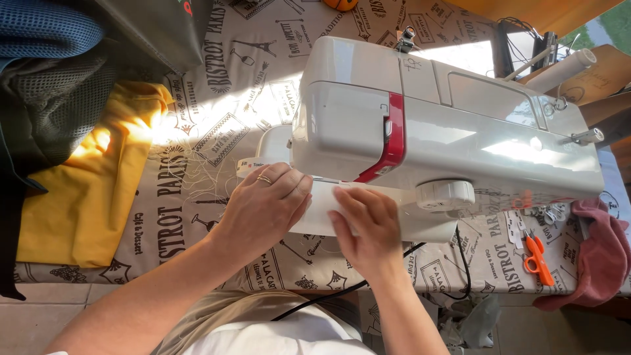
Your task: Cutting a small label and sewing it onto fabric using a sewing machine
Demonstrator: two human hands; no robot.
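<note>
We see our left hand (266, 207) lying palm down, fingers together and spread flat, on a strip of white fabric (322, 200) that rests on the bed of a pale grey plastic sewing machine with a red band across its front (420, 131). A thin gold ring (263, 179) sits on one finger of this hand. Our right hand (368, 227) lies just beside it, also flat and unclenched, its fingertips pressing the same white strip near the machine's arm. Neither hand grips anything; both simply press down on the cloth, which lies between them and under the overhanging head of the machine.

The machine stands on a bench covered by a beige cloth printed with dark lettering and café drawings (217, 118). Loose pale threads (197, 177) lie scattered on that cloth near our left hand. A folded mustard-yellow fabric (85, 190) lies to the left, partly in sunlight, with dark grey mesh material (52, 98) above it. To the right, small orange-handled thread snips (537, 256) lie on the bench beside a dusty pink towel (601, 256). A black cable (368, 279) runs down from the machine past our right wrist.
</note>
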